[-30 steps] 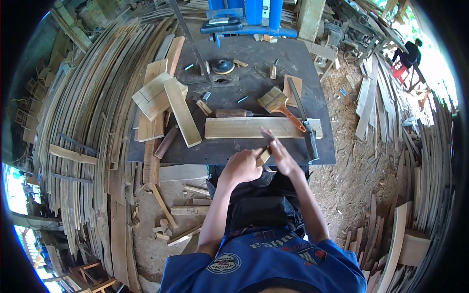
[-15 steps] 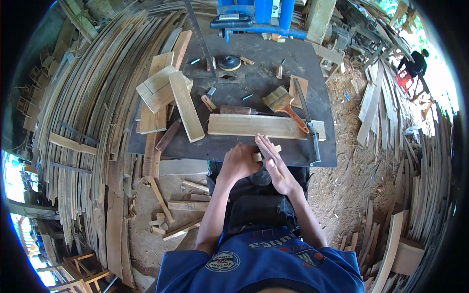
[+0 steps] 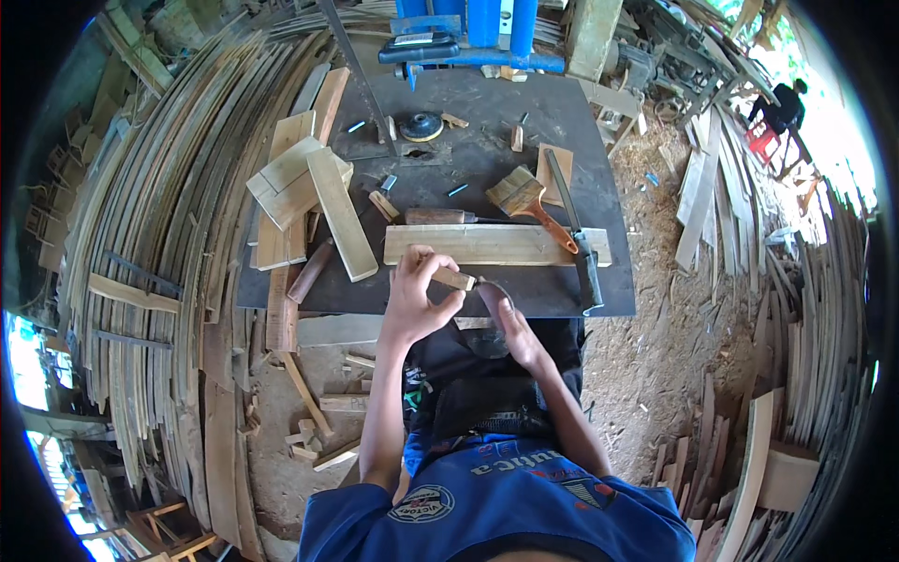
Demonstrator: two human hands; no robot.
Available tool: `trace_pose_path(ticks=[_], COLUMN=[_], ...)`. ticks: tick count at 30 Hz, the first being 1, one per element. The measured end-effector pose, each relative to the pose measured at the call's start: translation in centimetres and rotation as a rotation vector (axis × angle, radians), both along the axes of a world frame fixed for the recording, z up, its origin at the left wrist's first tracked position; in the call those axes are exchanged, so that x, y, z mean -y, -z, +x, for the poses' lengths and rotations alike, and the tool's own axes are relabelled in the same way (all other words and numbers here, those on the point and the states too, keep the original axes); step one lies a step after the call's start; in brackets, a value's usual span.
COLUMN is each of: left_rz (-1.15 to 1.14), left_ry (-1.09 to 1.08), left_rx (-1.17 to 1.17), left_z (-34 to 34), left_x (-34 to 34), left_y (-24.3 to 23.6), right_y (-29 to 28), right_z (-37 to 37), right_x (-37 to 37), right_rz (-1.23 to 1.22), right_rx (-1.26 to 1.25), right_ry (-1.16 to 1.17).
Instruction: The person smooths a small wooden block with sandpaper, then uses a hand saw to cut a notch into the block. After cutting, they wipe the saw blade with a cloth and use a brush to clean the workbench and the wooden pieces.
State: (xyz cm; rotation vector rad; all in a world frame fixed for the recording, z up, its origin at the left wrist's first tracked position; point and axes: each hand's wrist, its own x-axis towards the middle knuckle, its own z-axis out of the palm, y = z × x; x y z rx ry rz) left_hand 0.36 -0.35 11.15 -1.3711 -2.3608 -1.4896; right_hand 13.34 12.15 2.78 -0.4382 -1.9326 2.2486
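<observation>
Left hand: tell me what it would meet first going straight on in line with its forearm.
Probably the long pale board lying across the table; the left hand overlaps its left part in the picture. Height is unclear, so it might pass over it to the wooden handle beyond.

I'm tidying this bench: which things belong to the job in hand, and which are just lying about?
In use:
small wooden block, in the left hand
dark curved strip, in the right hand

Apparently lying about:
paintbrush
long board
wooden-handled tool
</observation>
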Motion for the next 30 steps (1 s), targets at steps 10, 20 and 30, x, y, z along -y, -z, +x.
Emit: trace_pose_path(ticks=[10,20,30], left_rz=[0.542,0.586,0.497], left_ry=[-0.31,-0.297,-0.35], left_rx=[0.109,0.103,0.043], left_z=[1.5,2.0,1.7], left_x=[-2.5,-2.6,-3.1], left_y=[5.1,4.9,4.3], right_y=[-4.6,-0.7,-1.4], right_z=[-3.1,-2.5,-2.0], right_x=[1.2,-0.3,-0.3], right_rz=[0.218,0.088,0.121], right_rx=[-0.19,-0.046,0.073], right_ry=[-0.147,-0.113,-0.14])
